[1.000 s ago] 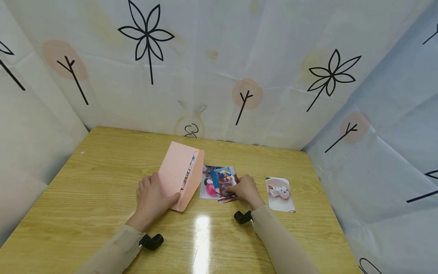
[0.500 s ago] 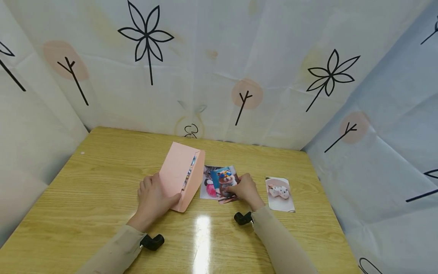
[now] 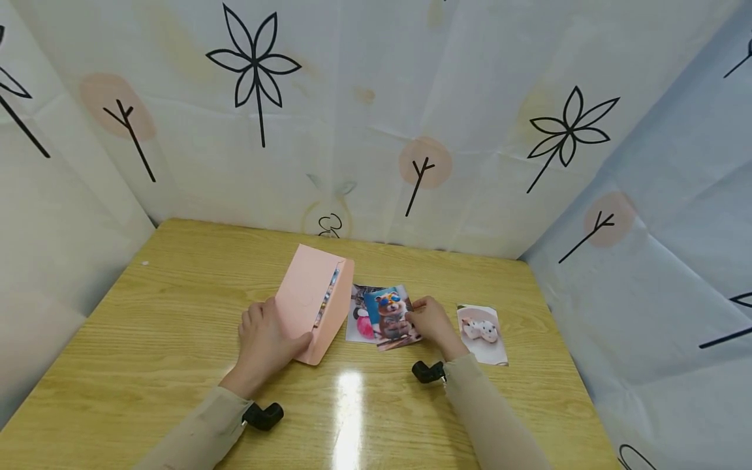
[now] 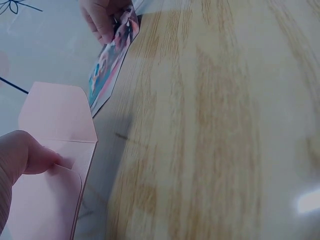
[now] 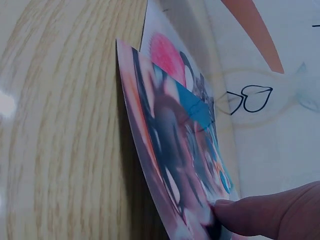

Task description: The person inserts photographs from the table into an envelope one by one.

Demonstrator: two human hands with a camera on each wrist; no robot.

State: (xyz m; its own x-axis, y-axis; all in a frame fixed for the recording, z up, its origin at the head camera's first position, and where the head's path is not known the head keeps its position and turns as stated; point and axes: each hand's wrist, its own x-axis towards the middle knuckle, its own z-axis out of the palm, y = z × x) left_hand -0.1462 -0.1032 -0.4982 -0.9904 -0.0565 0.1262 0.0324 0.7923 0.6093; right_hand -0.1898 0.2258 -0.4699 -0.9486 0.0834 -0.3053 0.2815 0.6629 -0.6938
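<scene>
My left hand (image 3: 264, 341) grips a pink envelope (image 3: 305, 284), its thumb over the front edge at the mouth. The flap (image 4: 57, 112) is lifted, and colourful picture edges (image 3: 326, 297) show in the slot. To its right, my right hand (image 3: 436, 328) pinches the right edge of a photo card (image 3: 390, 316) of a furry animal in sunglasses; the thumb lies on its face in the right wrist view. That card overlaps another photo card (image 3: 360, 320) with a pink patch, partly hidden beneath it.
A photo card (image 3: 482, 334) of two white spotted animals lies to the right of my right hand. The wooden table (image 3: 176, 294) meets patterned curtains (image 3: 364, 117) at its back and sides. A bright reflection shows at the table's front middle.
My right hand has shifted slightly right, its thumb moving from the middle of the sunglasses card to its right edge. The left hand and the envelope stay nearly where they were.
</scene>
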